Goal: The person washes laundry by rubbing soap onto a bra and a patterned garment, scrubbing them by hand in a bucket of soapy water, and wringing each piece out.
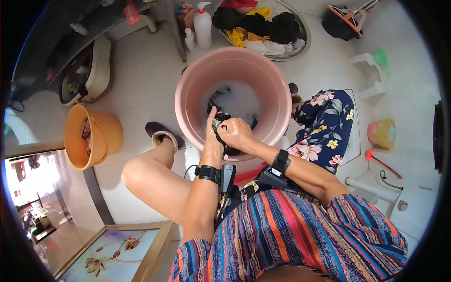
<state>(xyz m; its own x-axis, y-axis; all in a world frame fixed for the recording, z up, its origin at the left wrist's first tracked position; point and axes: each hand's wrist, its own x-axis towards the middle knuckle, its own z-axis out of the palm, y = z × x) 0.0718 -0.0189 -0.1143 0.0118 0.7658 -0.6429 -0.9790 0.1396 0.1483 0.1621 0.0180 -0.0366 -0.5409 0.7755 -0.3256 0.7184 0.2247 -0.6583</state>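
Observation:
A large pink tub (188,84) stands between my knees with cloudy, sudsy water (242,101) in it. Over its near side, both hands work on a wet dark cloth (230,150), black with a few lighter patches. My right hand (236,133) is closed in a fist around part of it. Pressed against that fist from the left, my left hand (213,129) grips the same cloth, its thumb pointing up. Suds wet both hands. More dark fabric (217,97) floats in the water. How far the held cloth reaches into the tub is hidden by my hands.
Behind the tub sits a metal basin (305,35) heaped with clothes, beside a white pump bottle (203,28). An orange bucket (110,136) stands left. On the right are a white stool (369,75), a small pink-and-yellow bucket (381,133) and a red-headed brush (383,163).

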